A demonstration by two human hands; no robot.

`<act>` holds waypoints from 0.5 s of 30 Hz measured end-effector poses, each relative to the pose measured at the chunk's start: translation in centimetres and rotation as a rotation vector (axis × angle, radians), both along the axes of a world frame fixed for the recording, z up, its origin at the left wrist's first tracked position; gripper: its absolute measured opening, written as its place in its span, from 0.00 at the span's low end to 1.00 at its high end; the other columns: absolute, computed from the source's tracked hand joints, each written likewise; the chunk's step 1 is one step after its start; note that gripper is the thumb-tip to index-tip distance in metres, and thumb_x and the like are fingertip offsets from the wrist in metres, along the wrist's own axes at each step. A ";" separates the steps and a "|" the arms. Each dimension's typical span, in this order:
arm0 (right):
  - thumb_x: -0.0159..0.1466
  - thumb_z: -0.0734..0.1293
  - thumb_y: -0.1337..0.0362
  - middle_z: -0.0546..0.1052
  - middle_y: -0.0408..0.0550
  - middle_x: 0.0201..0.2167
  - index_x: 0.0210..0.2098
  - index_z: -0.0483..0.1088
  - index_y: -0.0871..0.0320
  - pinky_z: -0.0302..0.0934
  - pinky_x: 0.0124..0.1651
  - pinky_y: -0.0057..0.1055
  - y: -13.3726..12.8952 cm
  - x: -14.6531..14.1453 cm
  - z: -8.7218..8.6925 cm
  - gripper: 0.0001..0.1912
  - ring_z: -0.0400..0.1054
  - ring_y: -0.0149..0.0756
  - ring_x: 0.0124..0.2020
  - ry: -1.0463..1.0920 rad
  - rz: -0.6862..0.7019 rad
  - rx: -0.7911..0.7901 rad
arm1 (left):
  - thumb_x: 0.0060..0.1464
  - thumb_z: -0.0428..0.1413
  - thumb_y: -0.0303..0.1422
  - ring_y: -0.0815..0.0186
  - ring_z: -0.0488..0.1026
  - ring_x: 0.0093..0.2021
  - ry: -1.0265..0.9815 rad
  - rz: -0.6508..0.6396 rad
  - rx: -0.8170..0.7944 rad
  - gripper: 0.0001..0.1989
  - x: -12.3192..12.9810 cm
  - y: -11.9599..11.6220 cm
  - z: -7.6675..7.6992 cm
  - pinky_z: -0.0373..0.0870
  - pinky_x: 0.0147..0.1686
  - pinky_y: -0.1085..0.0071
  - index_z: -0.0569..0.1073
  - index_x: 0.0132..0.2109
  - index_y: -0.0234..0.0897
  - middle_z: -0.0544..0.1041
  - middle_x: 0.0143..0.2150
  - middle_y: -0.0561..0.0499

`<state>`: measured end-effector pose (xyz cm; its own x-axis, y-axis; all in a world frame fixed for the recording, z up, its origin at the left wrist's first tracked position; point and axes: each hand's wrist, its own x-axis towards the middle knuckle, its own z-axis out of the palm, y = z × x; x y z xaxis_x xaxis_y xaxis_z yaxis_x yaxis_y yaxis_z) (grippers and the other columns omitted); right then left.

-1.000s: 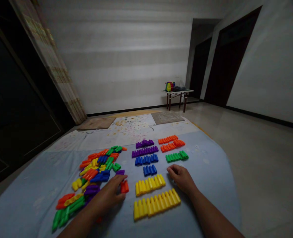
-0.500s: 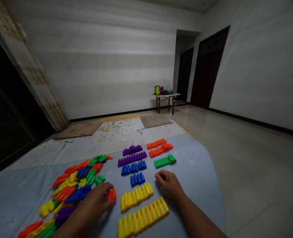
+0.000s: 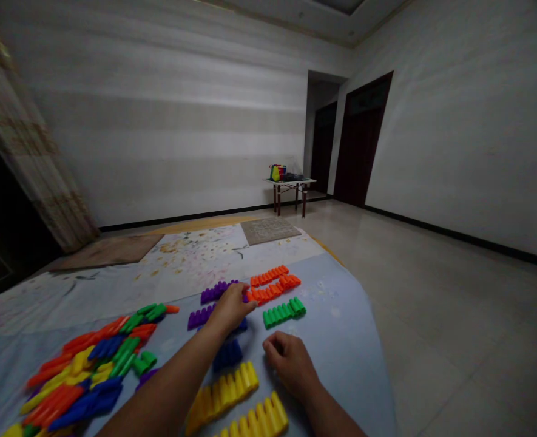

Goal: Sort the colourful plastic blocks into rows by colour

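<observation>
My left hand (image 3: 232, 308) reaches over the purple rows (image 3: 202, 315), its fingertips at the left end of the nearer orange row (image 3: 268, 294); orange shows at the fingers, but the grip is partly hidden. Curled closed, my right hand (image 3: 290, 361) rests on the cloth below the green row (image 3: 284, 312); whether it holds anything is hidden. Blue pieces (image 3: 228, 355) lie partly behind my left forearm. Two yellow rows (image 3: 232, 388) lie nearest me. A mixed pile of coloured pieces (image 3: 107, 349) spreads at the left.
A floral and blue cloth (image 3: 336, 315) covers the table. On its far part lie a grey mat (image 3: 269, 230) and a brown mat (image 3: 108, 252). A small table (image 3: 290, 181) with a colourful bag (image 3: 277, 173) stands by the far wall.
My left hand has moved from beside the pile, where it was at orange pieces, up and right to the orange row. The view has shifted; my right hand stays near the green row.
</observation>
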<state>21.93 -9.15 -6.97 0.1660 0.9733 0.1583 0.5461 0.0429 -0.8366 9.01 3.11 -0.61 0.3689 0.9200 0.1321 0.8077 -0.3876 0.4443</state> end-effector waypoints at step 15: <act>0.60 0.58 0.61 0.75 0.44 0.23 0.25 0.71 0.58 0.52 0.30 0.23 0.0 -0.4 0.1 0.13 0.66 0.29 0.26 0.017 -0.026 -0.025 | 0.46 0.52 0.32 0.63 0.67 0.49 0.149 0.120 -0.019 0.20 2.8 8.0 -1.7 0.62 0.45 0.72 0.67 0.49 0.37 0.70 0.50 0.44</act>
<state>21.53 -9.12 -6.91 0.1940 0.9722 0.1313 0.5325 0.0081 -0.8464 11.85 11.07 -2.30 0.2706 0.9604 0.0662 0.9049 -0.2772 0.3230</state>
